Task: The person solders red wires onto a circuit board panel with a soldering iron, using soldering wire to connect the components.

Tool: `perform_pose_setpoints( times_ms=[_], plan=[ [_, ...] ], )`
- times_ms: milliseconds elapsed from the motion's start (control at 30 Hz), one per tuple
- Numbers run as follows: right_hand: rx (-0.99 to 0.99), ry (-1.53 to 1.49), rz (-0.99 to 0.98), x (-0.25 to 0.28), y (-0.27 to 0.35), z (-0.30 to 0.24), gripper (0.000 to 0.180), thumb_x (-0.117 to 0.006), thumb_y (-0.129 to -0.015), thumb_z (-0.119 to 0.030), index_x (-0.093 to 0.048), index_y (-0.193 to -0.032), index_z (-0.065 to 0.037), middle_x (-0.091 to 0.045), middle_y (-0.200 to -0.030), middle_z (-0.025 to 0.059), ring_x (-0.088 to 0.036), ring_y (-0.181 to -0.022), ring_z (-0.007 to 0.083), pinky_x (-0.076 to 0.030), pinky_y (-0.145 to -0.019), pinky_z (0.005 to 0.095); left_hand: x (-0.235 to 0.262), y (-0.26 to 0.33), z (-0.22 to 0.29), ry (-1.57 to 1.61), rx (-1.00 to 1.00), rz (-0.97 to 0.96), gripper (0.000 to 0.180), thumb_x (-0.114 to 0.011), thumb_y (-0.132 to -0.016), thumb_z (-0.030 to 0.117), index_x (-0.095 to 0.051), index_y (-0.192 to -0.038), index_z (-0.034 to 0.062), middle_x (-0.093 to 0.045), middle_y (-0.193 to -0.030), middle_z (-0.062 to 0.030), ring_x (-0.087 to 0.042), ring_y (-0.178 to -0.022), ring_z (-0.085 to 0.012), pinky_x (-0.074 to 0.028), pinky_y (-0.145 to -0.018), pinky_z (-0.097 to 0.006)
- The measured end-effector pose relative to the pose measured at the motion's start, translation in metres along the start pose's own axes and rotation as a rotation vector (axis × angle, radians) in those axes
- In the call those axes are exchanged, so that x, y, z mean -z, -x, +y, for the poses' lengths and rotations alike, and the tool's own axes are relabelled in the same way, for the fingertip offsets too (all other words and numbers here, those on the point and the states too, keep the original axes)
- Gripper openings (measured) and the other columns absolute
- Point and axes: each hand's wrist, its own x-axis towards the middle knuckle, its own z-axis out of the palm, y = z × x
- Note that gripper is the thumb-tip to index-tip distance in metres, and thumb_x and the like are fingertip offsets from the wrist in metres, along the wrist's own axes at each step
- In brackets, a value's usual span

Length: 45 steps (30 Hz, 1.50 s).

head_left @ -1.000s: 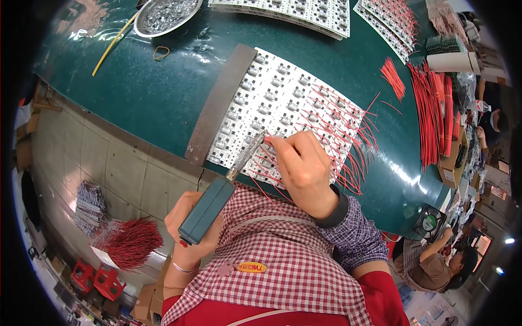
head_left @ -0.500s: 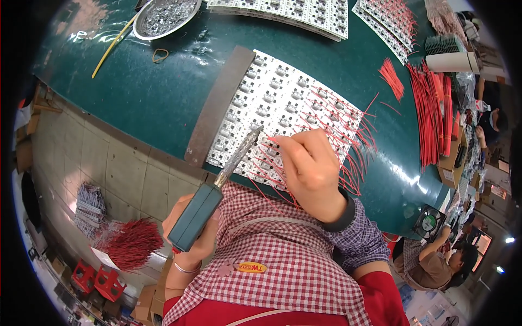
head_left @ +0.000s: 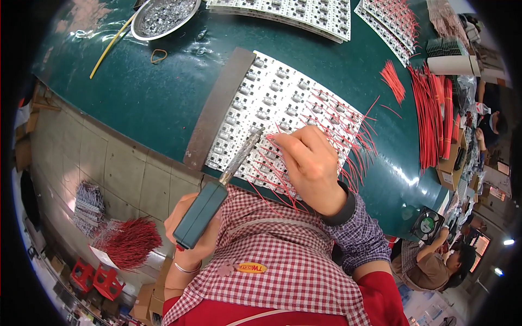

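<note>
My left hand is wrapped round the green handle of a soldering iron. Its foil-wrapped barrel slants up and away over a white panel of circuit boards, the tip close above the panel's middle. Just right of that tip, my right hand is closed in a pinch on a thin red wire. The fingers hide part of the wire. More red wires stick out from the panel's right side and near edge. A dark metal bar lies along the panel's left edge.
On the green table stand a metal bowl of small parts and stacked white panels. Red wire bundles lie at the right, near a small fan. A co-worker sits at the lower right.
The soldering iron has shifted slightly right, its tip still near the same spot on the panel. My right hand has moved a little, keeping its pinch.
</note>
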Motion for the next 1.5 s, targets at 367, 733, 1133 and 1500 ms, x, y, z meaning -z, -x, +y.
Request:
perform_pose_setpoints(
  times_ms=[367,733,1133,1500],
  plan=[
    [-0.048,-0.023,-0.079,0.003,-0.006,0.002,0.025,-0.073,-0.075,0.006,-0.073,-0.097,-0.005,-0.055,-0.079,0.0093,-0.058,-0.073,0.0267,-0.047,-0.063,0.0386,-0.002,-0.006,0.003,0.022,0.056,-0.042,0.022,-0.076,-0.072,-0.005,-0.069,-0.093,-0.0053,-0.069,-0.092,-0.0167,-0.070,-0.079,-0.0292,-0.056,-0.069,-0.033],
    [-0.040,0.012,-0.114,0.004,-0.008,0.002,0.025,-0.072,-0.074,0.007,-0.072,-0.096,-0.005,-0.056,-0.080,0.0086,-0.059,-0.074,0.0266,-0.048,-0.064,0.0384,0.000,-0.011,0.007,0.002,0.054,-0.066,0.020,-0.073,-0.068,-0.006,-0.066,-0.087,-0.0052,-0.063,-0.083,-0.0143,-0.065,-0.068,-0.0273,-0.051,-0.059,-0.032],
    [-0.023,0.016,-0.120,0.004,-0.007,0.004,0.026,-0.063,-0.071,0.006,-0.068,-0.095,-0.003,-0.053,-0.083,0.0089,-0.057,-0.080,0.0262,-0.049,-0.065,0.0388,0.022,0.000,0.027,-0.071,0.091,0.048,0.021,-0.077,-0.074,-0.001,-0.073,-0.095,-0.0010,-0.070,-0.096,-0.0155,-0.071,-0.079,-0.0300,-0.057,-0.066,-0.034],
    [-0.021,0.044,0.061,-0.003,-0.004,0.003,0.027,-0.075,-0.072,0.009,-0.071,-0.097,-0.002,-0.054,-0.075,0.0081,-0.056,-0.071,0.0253,-0.046,-0.060,0.0363,0.001,-0.008,0.008,-0.045,-0.035,0.026,0.026,-0.075,-0.072,-0.005,-0.072,-0.098,-0.0041,-0.071,-0.100,-0.0168,-0.073,-0.086,-0.0315,-0.058,-0.074,-0.035]
  ],
)
